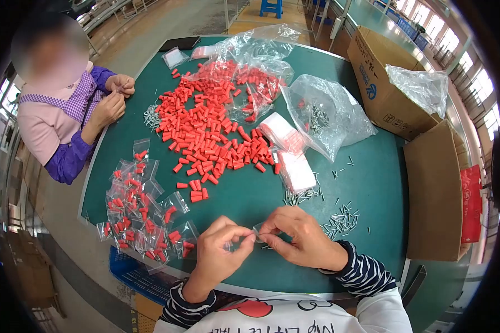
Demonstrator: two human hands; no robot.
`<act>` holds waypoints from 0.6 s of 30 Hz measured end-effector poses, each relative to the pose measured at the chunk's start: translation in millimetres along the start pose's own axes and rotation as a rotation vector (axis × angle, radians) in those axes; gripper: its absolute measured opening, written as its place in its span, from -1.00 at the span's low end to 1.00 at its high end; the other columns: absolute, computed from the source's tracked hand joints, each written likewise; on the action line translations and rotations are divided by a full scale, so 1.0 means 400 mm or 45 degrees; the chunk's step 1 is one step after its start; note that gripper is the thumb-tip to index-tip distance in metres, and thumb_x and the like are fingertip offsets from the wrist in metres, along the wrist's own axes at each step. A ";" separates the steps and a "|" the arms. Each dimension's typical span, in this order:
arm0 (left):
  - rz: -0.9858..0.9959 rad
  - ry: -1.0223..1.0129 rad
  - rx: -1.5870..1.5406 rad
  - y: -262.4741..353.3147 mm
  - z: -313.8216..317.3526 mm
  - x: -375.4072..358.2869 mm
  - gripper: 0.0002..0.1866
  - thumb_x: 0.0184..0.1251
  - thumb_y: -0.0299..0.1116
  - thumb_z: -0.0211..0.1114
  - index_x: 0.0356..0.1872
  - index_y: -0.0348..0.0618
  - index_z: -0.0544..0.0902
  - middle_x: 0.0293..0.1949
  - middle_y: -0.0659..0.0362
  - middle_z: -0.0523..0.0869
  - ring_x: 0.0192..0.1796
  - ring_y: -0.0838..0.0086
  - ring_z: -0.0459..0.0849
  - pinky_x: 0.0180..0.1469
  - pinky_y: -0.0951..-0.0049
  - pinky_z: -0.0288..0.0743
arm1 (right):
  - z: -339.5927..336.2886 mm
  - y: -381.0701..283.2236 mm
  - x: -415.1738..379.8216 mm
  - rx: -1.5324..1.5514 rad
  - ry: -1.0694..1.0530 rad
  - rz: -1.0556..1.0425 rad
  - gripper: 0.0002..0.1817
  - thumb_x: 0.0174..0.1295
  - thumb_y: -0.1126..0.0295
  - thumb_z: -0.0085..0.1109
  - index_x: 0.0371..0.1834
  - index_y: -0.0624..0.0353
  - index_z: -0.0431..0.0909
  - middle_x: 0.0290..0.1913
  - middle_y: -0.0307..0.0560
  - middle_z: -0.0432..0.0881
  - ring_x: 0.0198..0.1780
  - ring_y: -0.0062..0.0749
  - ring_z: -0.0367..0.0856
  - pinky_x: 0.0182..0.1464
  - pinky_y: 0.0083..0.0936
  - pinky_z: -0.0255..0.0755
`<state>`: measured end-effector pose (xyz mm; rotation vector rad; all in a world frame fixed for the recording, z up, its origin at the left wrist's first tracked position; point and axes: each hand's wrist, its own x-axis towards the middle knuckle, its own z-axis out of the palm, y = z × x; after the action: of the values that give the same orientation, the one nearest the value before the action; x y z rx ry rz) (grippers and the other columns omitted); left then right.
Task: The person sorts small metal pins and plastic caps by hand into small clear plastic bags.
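Both my hands meet over the near edge of the green table. My left hand (221, 247) pinches one side of a small clear plastic bag (257, 230), and my right hand (297, 236) pinches the other side. Fingers hide most of the bag, so its contents cannot be made out. Filled bags with red caps (144, 213) lie in a heap left of my left hand. Loose red caps (205, 127) spread over the table's middle. Silver screws (340, 222) lie scattered just beyond my right hand, beside stacked empty bags (296, 171).
A co-worker (66, 111) sits at the left edge, both hands together over the table. Large clear bags (330, 114) lie toward the back, one holding screws. Open cardboard boxes (436, 191) line the right side. A blue crate (136, 275) is below the near left edge.
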<state>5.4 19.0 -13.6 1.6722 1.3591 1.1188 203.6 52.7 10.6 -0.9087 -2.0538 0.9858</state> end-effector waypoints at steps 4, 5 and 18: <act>-0.065 0.089 0.033 0.000 -0.010 0.006 -0.92 0.02 -0.56 0.43 -0.45 -0.22 0.70 -0.50 0.25 0.52 -0.47 0.61 0.42 -0.40 0.56 0.30 | 0.011 0.009 -0.008 -0.083 0.073 -0.010 -0.85 0.08 0.58 0.28 -0.27 0.21 0.56 -0.35 -0.10 0.61 -0.29 -0.13 0.58 -0.19 -0.29 0.39; -0.056 0.095 0.041 -0.002 -0.012 0.007 -0.92 0.01 -0.57 0.42 -0.47 -0.22 0.68 -0.50 0.26 0.52 -0.47 0.61 0.42 -0.40 0.56 0.29 | 0.016 0.010 -0.014 -0.096 0.091 0.010 -0.84 0.08 0.58 0.27 -0.26 0.20 0.56 -0.35 -0.10 0.61 -0.29 -0.13 0.57 -0.19 -0.29 0.39; 0.013 0.043 0.023 0.032 0.016 -0.007 -0.88 0.00 -0.60 0.47 -0.43 -0.22 0.71 -0.50 0.25 0.53 -0.47 0.62 0.42 -0.42 0.58 0.30 | 0.025 -0.016 -0.022 -0.122 0.153 0.007 -0.75 0.04 0.52 0.33 -0.20 0.17 0.52 -0.37 -0.14 0.60 -0.33 -0.18 0.57 -0.22 -0.30 0.39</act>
<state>16.0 13.6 -5.1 1.6815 1.3873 1.1487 198.4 39.2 8.9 -0.9996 -2.0118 0.8210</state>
